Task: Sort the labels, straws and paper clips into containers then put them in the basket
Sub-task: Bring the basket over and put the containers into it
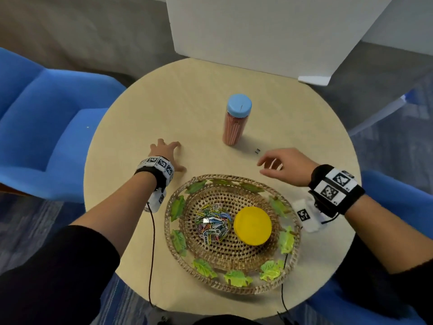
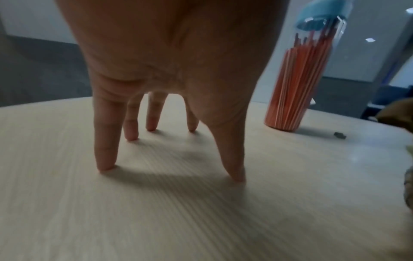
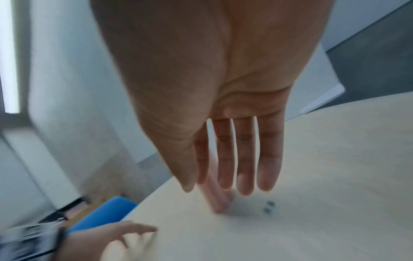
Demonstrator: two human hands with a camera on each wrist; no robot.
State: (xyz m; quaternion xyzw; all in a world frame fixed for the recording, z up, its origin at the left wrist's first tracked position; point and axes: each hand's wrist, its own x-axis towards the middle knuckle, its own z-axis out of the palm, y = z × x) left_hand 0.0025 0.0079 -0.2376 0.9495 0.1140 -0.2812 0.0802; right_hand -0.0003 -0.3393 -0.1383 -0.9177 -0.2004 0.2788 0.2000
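A person is sitting at a round, pale wood table [image 1: 164, 109] with both hands out over its top. The left hand [image 1: 164, 152] is spread wide, its fingertips [image 2: 105, 166] and thumb standing on the bare tabletop like a tripod, holding nothing. The right hand [image 1: 284, 164] is hovering palm down above the table on the other side, fingers [image 3: 245, 167] straight and slightly parted, also holding nothing.

Between and beyond the two hands, a tall clear jar [image 1: 235, 123] is standing upright, packed with orange striped straws [image 2: 292, 91] and closed with a light blue lid [image 1: 239, 105]. Just beside its base, toward the right hand, two tiny dark pieces [image 1: 257, 151] are lying on the table; they are too small to identify.

Near the person's edge of the table, a round woven basket [image 1: 293, 261] trimmed with green leaf shapes is sitting between the forearms. Inside it, a heap of colourful paper clips [image 1: 213, 222] is lying left of centre; whether a clear container is holding them cannot be told. A container with a yellow lid [image 1: 253, 225] is sitting just beside them on the right.

Blue upholstered chairs [image 1: 46, 118] are flanking the table, and a white board [image 1: 257, 31] is standing at its far edge.
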